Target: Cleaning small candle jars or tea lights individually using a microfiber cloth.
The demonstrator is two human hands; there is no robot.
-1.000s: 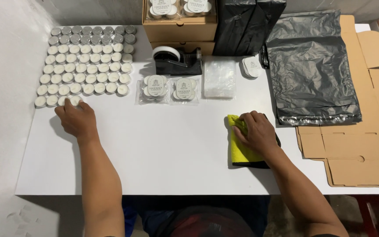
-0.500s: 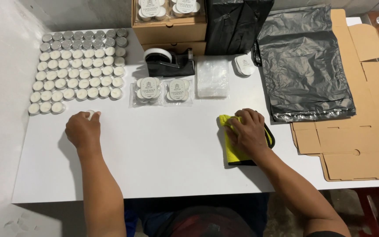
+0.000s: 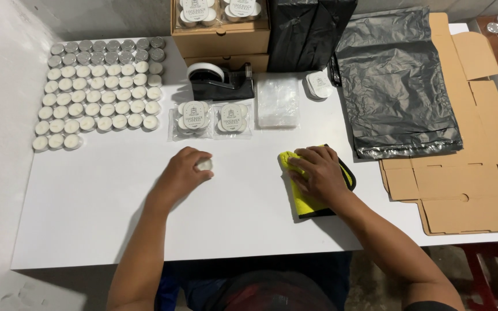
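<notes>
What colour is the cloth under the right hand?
The cloth is bright yellow with a black edge, seen in the head view, flat under the right hand.

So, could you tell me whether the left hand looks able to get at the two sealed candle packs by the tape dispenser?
Probably yes. The left hand, holding a tealight, rests just below the candle packs, with only bare white table between them. The right hand lies apart on the yellow cloth.
</notes>
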